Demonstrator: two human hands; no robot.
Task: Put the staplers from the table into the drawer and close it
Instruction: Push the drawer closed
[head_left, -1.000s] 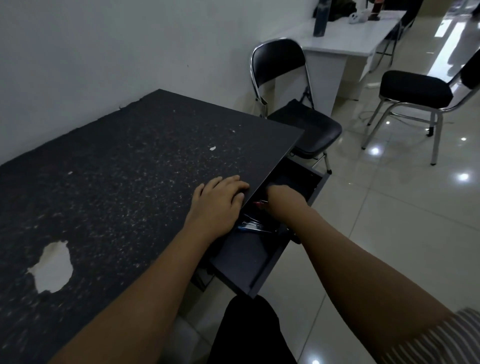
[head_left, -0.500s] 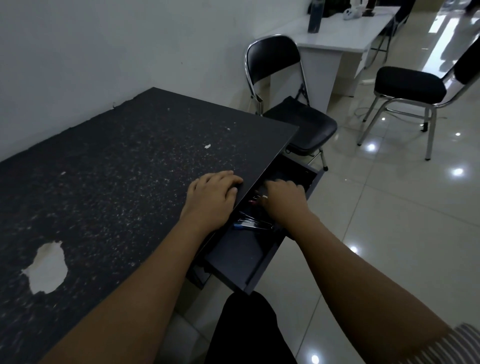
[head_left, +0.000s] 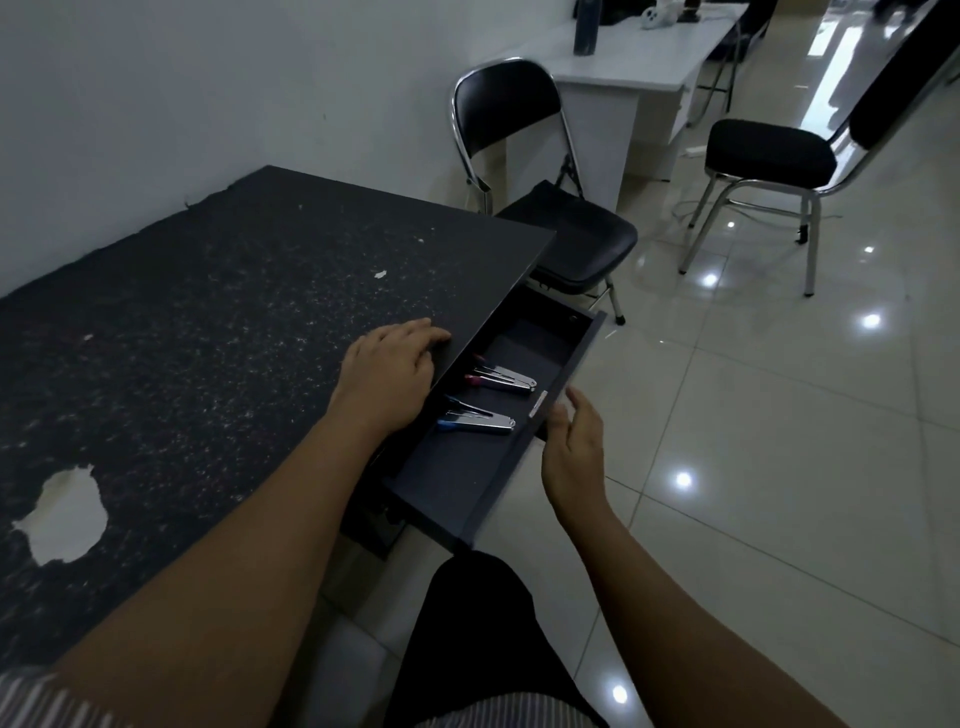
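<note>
The drawer (head_left: 524, 457) stood pulled out from under the dark, speckled counter (head_left: 218, 312), and both staplers were down inside it. The stapler with the red end (head_left: 501, 378) lay farther back on the drawer floor; the stapler with the blue end (head_left: 475, 420) lay nearer the person, the two close together but apart, roughly parallel, chrome tops catching the light. The left hand (head_left: 389, 376) lay flat, palm down, on the counter's edge right above the drawer, fingers spread loosely and holding nothing. The right hand (head_left: 574, 452) was outside the drawer, just beside its front panel near the small pale handle (head_left: 537, 404), fingers open and relaxed, empty; whether it touched the panel could not be told. A white chipped patch (head_left: 65, 512) showed on the counter's near left. Beyond the counter stood a black folding chair (head_left: 550, 208), a second black-seated chair (head_left: 769, 150) out on the glossy tiled floor, and a white desk (head_left: 639, 67) against the wall.
</note>
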